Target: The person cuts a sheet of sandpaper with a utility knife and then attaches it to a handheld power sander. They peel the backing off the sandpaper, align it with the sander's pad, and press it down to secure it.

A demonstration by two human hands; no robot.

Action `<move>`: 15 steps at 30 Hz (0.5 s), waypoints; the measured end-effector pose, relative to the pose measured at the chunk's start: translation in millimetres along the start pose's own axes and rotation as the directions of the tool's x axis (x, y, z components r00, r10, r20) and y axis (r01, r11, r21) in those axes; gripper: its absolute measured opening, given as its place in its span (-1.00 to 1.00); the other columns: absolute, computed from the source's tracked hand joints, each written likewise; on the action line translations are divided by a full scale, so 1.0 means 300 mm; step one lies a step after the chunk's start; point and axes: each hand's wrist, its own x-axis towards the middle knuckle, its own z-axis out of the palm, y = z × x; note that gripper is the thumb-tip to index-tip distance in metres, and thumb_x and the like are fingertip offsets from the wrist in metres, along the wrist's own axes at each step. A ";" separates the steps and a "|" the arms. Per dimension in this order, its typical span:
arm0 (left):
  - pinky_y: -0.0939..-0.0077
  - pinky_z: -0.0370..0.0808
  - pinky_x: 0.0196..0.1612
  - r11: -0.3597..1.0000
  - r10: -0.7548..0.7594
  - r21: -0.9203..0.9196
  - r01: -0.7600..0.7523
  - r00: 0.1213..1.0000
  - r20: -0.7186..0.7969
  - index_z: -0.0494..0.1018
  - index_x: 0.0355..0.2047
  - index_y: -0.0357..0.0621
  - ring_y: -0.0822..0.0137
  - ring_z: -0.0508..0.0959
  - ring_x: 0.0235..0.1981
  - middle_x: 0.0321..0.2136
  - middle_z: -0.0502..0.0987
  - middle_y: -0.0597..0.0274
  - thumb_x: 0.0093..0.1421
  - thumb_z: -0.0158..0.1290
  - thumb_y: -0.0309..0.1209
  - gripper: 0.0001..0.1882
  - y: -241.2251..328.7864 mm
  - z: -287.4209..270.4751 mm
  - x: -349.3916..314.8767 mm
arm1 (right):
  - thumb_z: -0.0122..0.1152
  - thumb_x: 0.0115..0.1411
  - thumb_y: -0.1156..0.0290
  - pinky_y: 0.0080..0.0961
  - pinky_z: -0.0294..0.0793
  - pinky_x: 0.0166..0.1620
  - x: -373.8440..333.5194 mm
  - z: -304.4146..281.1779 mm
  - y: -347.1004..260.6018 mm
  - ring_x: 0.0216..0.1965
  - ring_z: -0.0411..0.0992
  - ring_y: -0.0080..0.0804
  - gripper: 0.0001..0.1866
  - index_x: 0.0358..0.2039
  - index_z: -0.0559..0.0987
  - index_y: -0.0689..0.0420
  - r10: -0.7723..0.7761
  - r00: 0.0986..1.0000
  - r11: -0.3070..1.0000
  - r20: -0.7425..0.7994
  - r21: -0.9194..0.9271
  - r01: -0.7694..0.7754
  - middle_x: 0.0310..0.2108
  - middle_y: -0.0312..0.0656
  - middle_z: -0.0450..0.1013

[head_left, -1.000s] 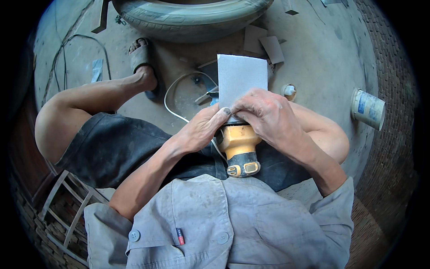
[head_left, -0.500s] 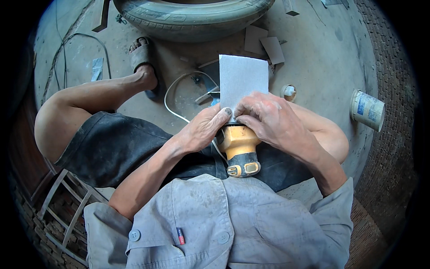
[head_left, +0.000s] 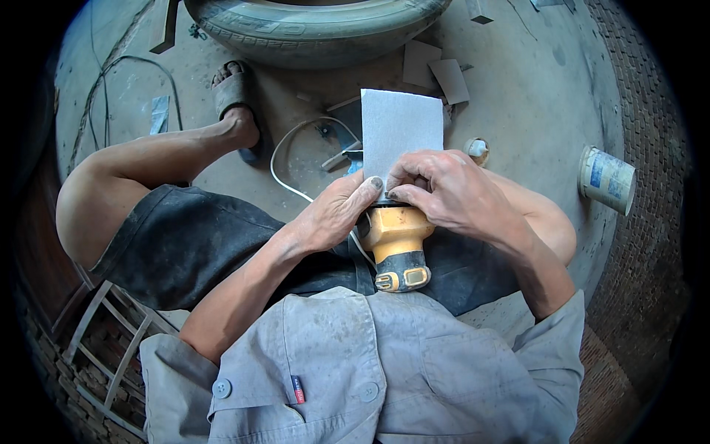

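Note:
A yellow and black power sander (head_left: 396, 231) rests in my lap, its black handle end toward my body. Against its far end stands a pale, rectangular sheet of sandpaper (head_left: 403, 126), which reaches away from me. My left hand (head_left: 334, 210) grips the sheet's lower left corner where it meets the sander, the thumb pressing on top and the other fingers mostly hidden behind. From the right, my right hand (head_left: 452, 191) pinches the sheet's lower edge between thumb and curled fingers. The clamping edge of the sander is largely covered by my fingers.
A large tyre (head_left: 318, 33) lies ahead of me. Loose sheets (head_left: 450, 80) are on the floor near it. A white cord (head_left: 275, 159) loops left of the sander. A small round container (head_left: 477, 151) sits beyond my right knee, and a white bucket (head_left: 608, 180) lies farther right.
My right hand has shifted slightly along the sheet's lower edge, its fingers still pinched. My left hand, the sheet and the sander have barely moved.

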 end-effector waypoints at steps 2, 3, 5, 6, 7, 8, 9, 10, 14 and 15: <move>0.42 0.39 -0.02 1.000 0.008 -0.005 -0.008 1.000 -0.002 0.37 -0.02 -0.31 0.42 0.37 -0.18 -0.23 0.46 0.15 0.53 -0.26 -0.09 -0.53 0.007 0.003 0.000 | 0.28 0.18 0.45 -0.37 0.51 -0.26 0.002 -0.004 -0.001 -0.40 0.54 -0.30 -0.83 -0.27 0.62 0.28 0.014 1.000 1.000 0.020 0.012 -0.015 -0.42 -0.06 0.56; 0.42 0.39 -0.01 1.000 0.003 0.009 -0.003 1.000 0.002 0.37 -0.01 -0.31 0.41 0.38 -0.17 -0.22 0.46 0.15 0.54 -0.27 -0.09 -0.53 0.004 -0.002 0.000 | 0.28 0.18 0.44 -0.37 0.51 -0.26 0.003 -0.006 -0.004 -0.40 0.54 -0.31 -0.82 -0.27 0.62 0.28 0.021 0.999 1.000 0.031 0.017 -0.021 -0.42 -0.06 0.56; 0.42 0.39 0.00 1.000 -0.005 0.007 0.004 1.000 0.005 0.37 0.00 -0.32 0.41 0.38 -0.16 -0.21 0.47 0.15 0.54 -0.27 -0.10 -0.54 0.005 -0.003 -0.001 | 0.28 0.18 0.43 -0.38 0.51 -0.26 0.004 -0.009 -0.008 -0.40 0.54 -0.31 -0.82 -0.27 0.62 0.28 0.055 0.997 0.997 0.045 0.046 -0.057 -0.43 -0.05 0.57; 0.42 0.39 0.01 1.000 -0.007 -0.008 0.007 1.000 0.004 0.37 0.01 -0.31 0.41 0.39 -0.16 -0.20 0.47 0.15 0.54 -0.27 -0.11 -0.54 0.012 0.003 -0.001 | 0.28 0.18 0.43 -0.38 0.51 -0.26 0.004 -0.010 -0.009 -0.41 0.55 -0.32 -0.82 -0.27 0.62 0.28 0.073 0.996 0.995 0.052 0.060 -0.076 -0.43 -0.05 0.57; 0.42 0.39 0.02 1.000 -0.009 -0.023 0.009 1.000 0.003 0.37 0.01 -0.31 0.40 0.39 -0.15 -0.19 0.48 0.15 0.54 -0.28 -0.12 -0.54 0.016 0.006 -0.001 | 0.28 0.18 0.43 -0.38 0.51 -0.26 0.004 -0.007 -0.007 -0.41 0.55 -0.32 -0.82 -0.27 0.62 0.29 0.069 0.997 0.996 0.037 0.049 -0.071 -0.43 -0.05 0.57; 0.42 0.39 0.03 1.000 -0.016 -0.002 0.016 1.000 0.012 0.37 0.02 -0.31 0.40 0.40 -0.14 -0.18 0.48 0.15 0.54 -0.28 -0.12 -0.55 0.012 0.003 0.000 | 0.28 0.18 0.43 -0.38 0.51 -0.26 0.003 -0.003 -0.003 -0.41 0.54 -0.32 -0.82 -0.27 0.62 0.29 0.066 0.998 0.997 0.023 0.039 -0.066 -0.43 -0.04 0.57; 0.42 0.39 0.04 1.000 -0.022 0.020 0.022 1.000 0.020 0.37 0.03 -0.31 0.40 0.40 -0.13 -0.17 0.48 0.15 0.54 -0.28 -0.13 -0.55 0.006 -0.004 0.002 | 0.28 0.18 0.43 -0.38 0.51 -0.26 0.003 0.000 -0.001 -0.42 0.54 -0.32 -0.82 -0.28 0.62 0.29 0.061 0.998 0.998 0.009 0.028 -0.062 -0.44 -0.04 0.57; 0.42 0.39 0.05 0.999 -0.029 0.042 0.028 0.999 0.027 0.37 0.04 -0.31 0.40 0.40 -0.12 -0.16 0.49 0.15 0.54 -0.28 -0.13 -0.55 0.003 -0.007 0.002 | 0.28 0.18 0.43 -0.38 0.51 -0.26 0.003 0.001 -0.001 -0.42 0.54 -0.32 -0.82 -0.28 0.62 0.29 0.063 0.998 0.997 0.008 0.035 -0.063 -0.44 -0.04 0.57; 0.41 0.39 0.05 1.000 -0.004 -0.007 0.004 1.000 0.002 0.37 0.05 -0.31 0.39 0.41 -0.12 -0.16 0.49 0.12 0.54 -0.28 -0.14 -0.55 0.025 0.007 -0.003 | 0.28 0.18 0.43 -0.38 0.52 -0.26 0.006 -0.010 -0.005 -0.43 0.54 -0.32 -0.82 -0.29 0.62 0.30 0.071 0.997 0.996 0.039 0.060 -0.073 -0.45 -0.04 0.56; 0.41 0.39 0.05 1.000 0.001 -0.014 -0.001 1.000 0.001 0.37 0.05 -0.31 0.39 0.41 -0.12 -0.16 0.49 0.12 0.54 -0.28 -0.14 -0.55 0.028 0.010 -0.003 | 0.28 0.19 0.43 -0.38 0.52 -0.26 0.005 -0.014 -0.005 -0.42 0.54 -0.32 -0.82 -0.29 0.62 0.30 0.074 0.996 0.995 0.055 0.067 -0.077 -0.45 -0.04 0.56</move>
